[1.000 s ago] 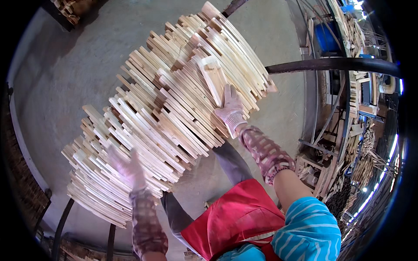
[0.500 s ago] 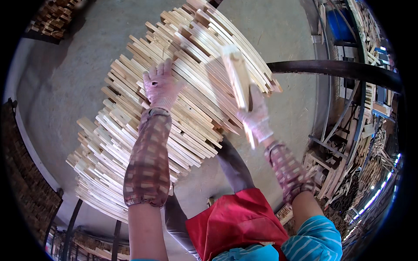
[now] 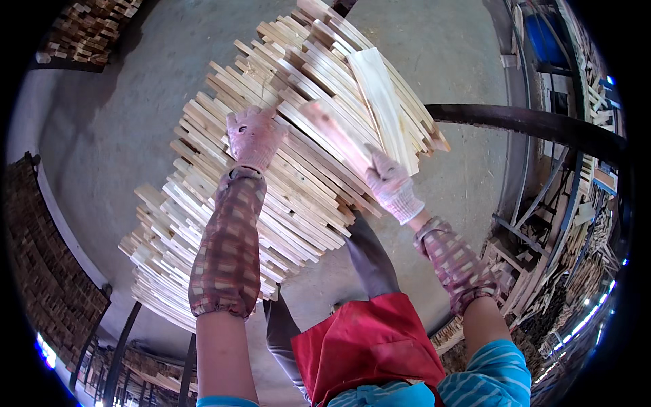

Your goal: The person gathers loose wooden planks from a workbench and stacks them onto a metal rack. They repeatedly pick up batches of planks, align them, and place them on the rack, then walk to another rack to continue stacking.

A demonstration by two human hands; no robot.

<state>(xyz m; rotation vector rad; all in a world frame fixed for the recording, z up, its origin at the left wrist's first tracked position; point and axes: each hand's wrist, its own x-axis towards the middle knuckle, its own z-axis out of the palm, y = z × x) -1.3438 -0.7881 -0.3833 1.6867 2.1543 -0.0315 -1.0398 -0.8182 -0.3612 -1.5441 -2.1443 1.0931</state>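
Note:
Pale wooden strips (image 3: 298, 159) lie side by side in a long slanting spread in front of me. My left hand (image 3: 256, 138), in a light glove with a small hole, rests on the middle of the spread with its fingers curled in; whatever they hold is hidden. A wooden strip (image 3: 333, 132), smeared by motion, extends up and left from my gloved right hand (image 3: 392, 183), which is closed around its near end. Just beyond that hand, a wider pale board (image 3: 385, 102) lies on top of the strips at the right side.
A dark curved metal bar (image 3: 522, 122) juts in from the right, near the spread's end. Racks with scrap wood (image 3: 536, 271) and a blue drum (image 3: 544, 41) stand farther right. Stacked wood blocks (image 3: 91, 30) sit at the far left, and more stacked wood (image 3: 44, 264) lines the left.
The wider board has left my right hand and now lies on the spread; that hand now grips a narrower strip. My left hand's fingers, spread before, have curled in.

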